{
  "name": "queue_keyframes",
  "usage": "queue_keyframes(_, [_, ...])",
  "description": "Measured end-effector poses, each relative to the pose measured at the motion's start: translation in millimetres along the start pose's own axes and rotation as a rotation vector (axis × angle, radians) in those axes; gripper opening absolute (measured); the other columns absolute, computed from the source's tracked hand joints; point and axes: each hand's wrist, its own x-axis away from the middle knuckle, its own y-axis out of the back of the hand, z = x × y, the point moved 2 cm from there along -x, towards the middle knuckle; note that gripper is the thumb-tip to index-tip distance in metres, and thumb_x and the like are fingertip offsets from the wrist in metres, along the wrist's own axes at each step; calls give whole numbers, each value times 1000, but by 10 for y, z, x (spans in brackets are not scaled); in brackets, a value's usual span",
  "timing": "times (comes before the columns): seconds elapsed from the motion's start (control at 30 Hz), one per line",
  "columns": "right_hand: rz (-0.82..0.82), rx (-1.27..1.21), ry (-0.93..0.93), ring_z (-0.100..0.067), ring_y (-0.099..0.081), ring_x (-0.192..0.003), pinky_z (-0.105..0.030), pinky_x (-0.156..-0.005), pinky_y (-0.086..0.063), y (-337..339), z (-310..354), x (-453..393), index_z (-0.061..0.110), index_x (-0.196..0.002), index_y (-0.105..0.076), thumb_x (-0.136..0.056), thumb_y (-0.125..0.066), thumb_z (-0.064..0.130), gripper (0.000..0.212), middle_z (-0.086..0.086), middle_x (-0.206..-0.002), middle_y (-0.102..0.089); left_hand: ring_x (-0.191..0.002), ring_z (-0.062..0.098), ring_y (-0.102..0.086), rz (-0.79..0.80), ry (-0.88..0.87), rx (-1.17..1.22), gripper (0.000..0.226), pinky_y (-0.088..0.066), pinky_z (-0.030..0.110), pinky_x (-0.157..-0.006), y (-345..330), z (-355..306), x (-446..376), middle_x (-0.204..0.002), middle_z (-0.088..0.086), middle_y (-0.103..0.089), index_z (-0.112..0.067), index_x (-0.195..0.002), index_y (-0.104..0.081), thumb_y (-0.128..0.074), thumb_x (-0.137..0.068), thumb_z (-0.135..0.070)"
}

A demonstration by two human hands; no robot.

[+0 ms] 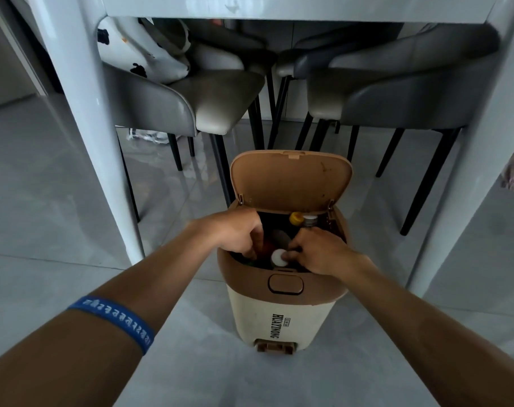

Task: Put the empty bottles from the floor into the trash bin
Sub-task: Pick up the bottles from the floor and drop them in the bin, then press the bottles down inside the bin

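Grey glossy tiles cover the floor (44, 230), and a white table (279, 7) spans the top of the view with two grey chairs (214, 107) tucked under it; a black-and-white bag (138, 48) sits on the left chair. Just in front of the chairs stands the bin (279, 315) — cream body, tan rim, a pedal (274, 346) at its foot — with its lid (291, 180) swung up and back.

Both hands reach into the open mouth. The left hand (238, 233) curls down at the left side of the opening, fingers dipped among the contents; whether it holds anything I cannot tell. The right hand (320, 251) is closed around a bottle with a white cap (279, 257), thumb against the cap, the bottle upright inside the bin near the front rim.

Further back inside stand two more bottles, one with a yellow cap (296, 218), one with a clear neck (310, 221). A blue wristband (114, 321) circles the left forearm.
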Motion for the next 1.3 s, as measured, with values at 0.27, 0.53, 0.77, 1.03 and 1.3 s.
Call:
queue_keyframes(0.27, [-682,-253,22,-16,-64,-101,-39,-89,-53,254,-75,362,27,-115,-64,-94,-55,22,23,2,-116,-68,-80,15,-69,-408,39,233,17,-55,31,-75,259,127,225,-85,-5,-71,-22,-91,-73,-68,-88,-38])
queue_keyframes(0.53, [-774,-103,-12,-27,-44,-131,-49,-109,-32,884,38,405,26,-146,-30,-90,-55,44,64,-5,-145,-46,-138,26,-38,-756,-89,210,65,-31,39,-111,369,6,365,-151,8,-41,-21,-150,-30,-52,-96,-47])
queue_keyframes(0.77, [-766,161,56,-27,-58,-102,-44,-91,-39,241,-7,708,21,-117,-56,-87,-45,53,45,-1,-115,-64,-103,23,-58,-780,-242,-142,53,-46,40,-90,-178,33,568,-113,3,-66,-15,-118,-63,-35,-94,-54])
queue_keyframes(1.03, [-710,220,140,-24,-59,-87,-42,-82,-43,-133,-113,874,20,-97,-61,-86,-48,40,27,2,-103,-63,-88,18,-57,-761,-291,-179,32,-49,33,-81,-471,51,552,-94,-2,-64,-16,-93,-65,-43,-94,-39])
queue_keyframes(1.3, [-828,163,203,-23,-56,-78,-36,-70,-46,-303,-131,920,16,-87,-65,-87,-56,22,11,0,-93,-63,-82,15,-54,-813,-311,-110,12,-46,24,-72,-637,66,613,-88,-5,-60,-15,-84,-63,-58,-91,-23])
